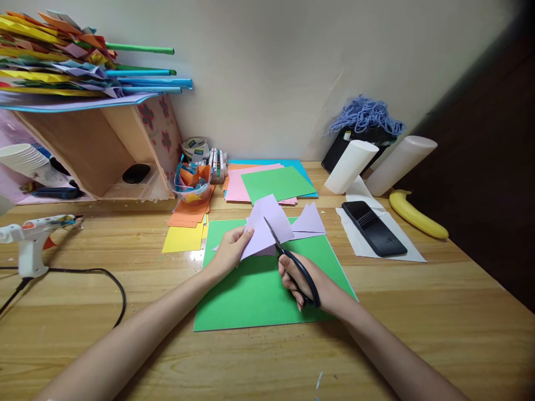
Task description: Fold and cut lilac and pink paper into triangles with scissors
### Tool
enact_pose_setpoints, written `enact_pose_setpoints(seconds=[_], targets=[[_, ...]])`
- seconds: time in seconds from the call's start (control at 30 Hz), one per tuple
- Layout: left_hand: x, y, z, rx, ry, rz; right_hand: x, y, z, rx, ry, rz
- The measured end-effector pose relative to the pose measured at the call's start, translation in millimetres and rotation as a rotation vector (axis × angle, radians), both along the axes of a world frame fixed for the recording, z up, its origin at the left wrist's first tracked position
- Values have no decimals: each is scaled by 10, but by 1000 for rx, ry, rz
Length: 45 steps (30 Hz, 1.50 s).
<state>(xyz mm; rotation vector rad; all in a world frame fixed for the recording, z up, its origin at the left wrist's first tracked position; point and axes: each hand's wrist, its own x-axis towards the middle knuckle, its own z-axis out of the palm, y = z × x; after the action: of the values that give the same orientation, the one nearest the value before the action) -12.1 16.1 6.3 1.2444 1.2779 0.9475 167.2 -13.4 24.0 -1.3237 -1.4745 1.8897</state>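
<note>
My left hand (231, 247) pinches a sheet of lilac paper (264, 225) by its lower left edge, holding it up over a large green sheet (246, 295). In my right hand (297, 278) is a pair of black-handled scissors (308, 281), fingers wrapped round the loops. The blades point up and to the left and lie across the lilac paper's right part; whether they are parted I cannot tell. More lilac paper pieces (310, 221), with pointed tops, lie at the green sheet's far right edge. Another lilac bit shows partly beneath the held sheet.
A glue gun (35, 242) with a black cord stands at left. Orange paper (188, 214) and yellow paper (183, 238) lie under a tub of scraps (193, 181). Coloured sheets (278, 184) are stacked behind. A phone (374, 228), banana (418, 214) and white rolls (351, 166) sit at right.
</note>
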Motion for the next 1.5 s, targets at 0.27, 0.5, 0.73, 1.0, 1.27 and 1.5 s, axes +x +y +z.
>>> enact_pose_setpoints(seconds=[0.27, 0.5, 0.73, 1.0, 1.27, 1.5], targets=[[6, 10, 23, -45, -110, 24, 54, 16, -59, 44, -50, 15], [-21, 47, 40, -88, -90, 59, 91, 18, -10, 51, -158, 104], [20, 12, -3, -49, -45, 30, 59, -14, 32, -26, -13, 144], [7, -21, 12, -60, -43, -64, 87, -10, 17, -62, 74, 183], [-21, 0, 0, -89, -81, -80, 60, -18, -9, -34, 80, 159], [-28, 11, -16, -89, -92, -76, 59, -18, 3, 17, 16, 145]])
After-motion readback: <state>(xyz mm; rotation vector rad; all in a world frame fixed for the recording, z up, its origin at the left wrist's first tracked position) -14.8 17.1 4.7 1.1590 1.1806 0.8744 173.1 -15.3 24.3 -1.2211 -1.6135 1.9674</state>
